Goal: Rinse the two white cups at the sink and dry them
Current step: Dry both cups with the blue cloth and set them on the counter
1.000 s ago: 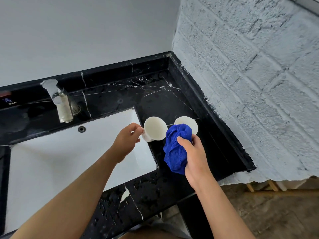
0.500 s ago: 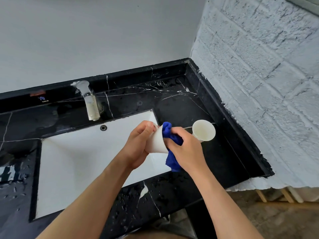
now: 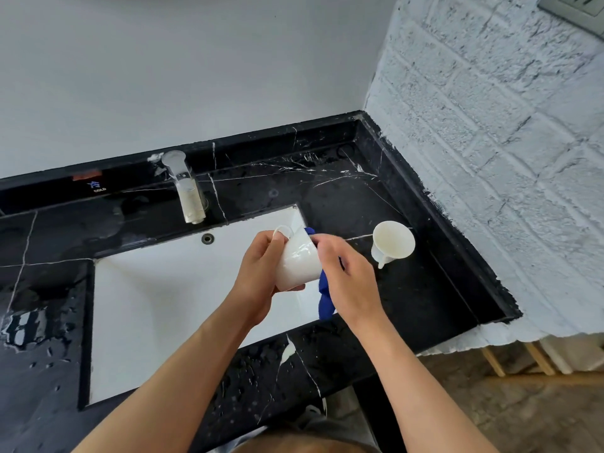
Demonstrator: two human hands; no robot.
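My left hand [image 3: 261, 273] grips a white cup [image 3: 299, 261] on its side over the right end of the white sink [image 3: 157, 308], a finger near its handle. My right hand [image 3: 349, 279] holds a blue cloth [image 3: 327, 302] against the cup's mouth; most of the cloth is hidden by the hand, with one end hanging down. The second white cup [image 3: 392, 245] stands upright on the black marble counter [image 3: 408, 289] to the right, its handle pointing toward me.
A chrome tap [image 3: 186, 188] stands behind the sink. The counter is wet in front and to the left. A raised black rim [image 3: 457, 230] and a white brick wall [image 3: 490, 158] close off the right side.
My left hand has lifted the cup off the counter and tipped it over the sink. My right hand has brought the cloth from beside the cups to this cup's mouth.
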